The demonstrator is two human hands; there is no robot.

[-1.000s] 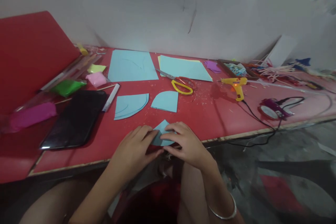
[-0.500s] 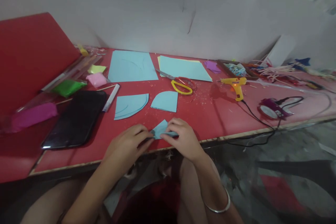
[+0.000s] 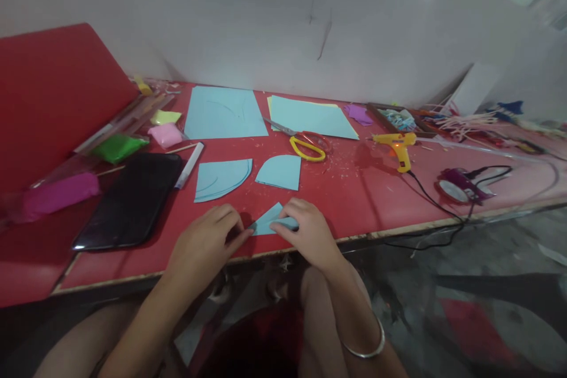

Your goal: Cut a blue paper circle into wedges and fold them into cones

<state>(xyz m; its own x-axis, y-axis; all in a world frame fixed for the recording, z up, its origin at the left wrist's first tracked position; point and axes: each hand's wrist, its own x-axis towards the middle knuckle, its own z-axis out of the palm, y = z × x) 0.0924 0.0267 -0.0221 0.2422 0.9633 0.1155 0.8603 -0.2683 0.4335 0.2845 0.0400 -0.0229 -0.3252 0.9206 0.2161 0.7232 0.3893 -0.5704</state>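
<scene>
A small folded piece of blue paper (image 3: 267, 221) lies at the front edge of the red table, between my two hands. My left hand (image 3: 215, 230) pinches its left corner between thumb and fingers. On the other side, my right hand (image 3: 305, 227) is closed on the paper's right part, which curls up under the fingers. Just beyond lie two blue paper cutouts: one with a curved edge and pen lines (image 3: 222, 179), the other a quarter-round (image 3: 280, 172). Scissors (image 3: 308, 146) with yellow and red handles rest behind them.
A black phone (image 3: 128, 204), a white marker (image 3: 189, 165) and packs of coloured clay (image 3: 117, 147) are at left. Blue sheets (image 3: 225, 112) lie at the back. At right are a yellow glue gun (image 3: 397, 146) with its cord, a purple device (image 3: 465, 185) and a tray (image 3: 401, 119).
My left hand has slid slightly left along the paper, so more of the blue paper shows between my hands. The right hand stays nearly in place.
</scene>
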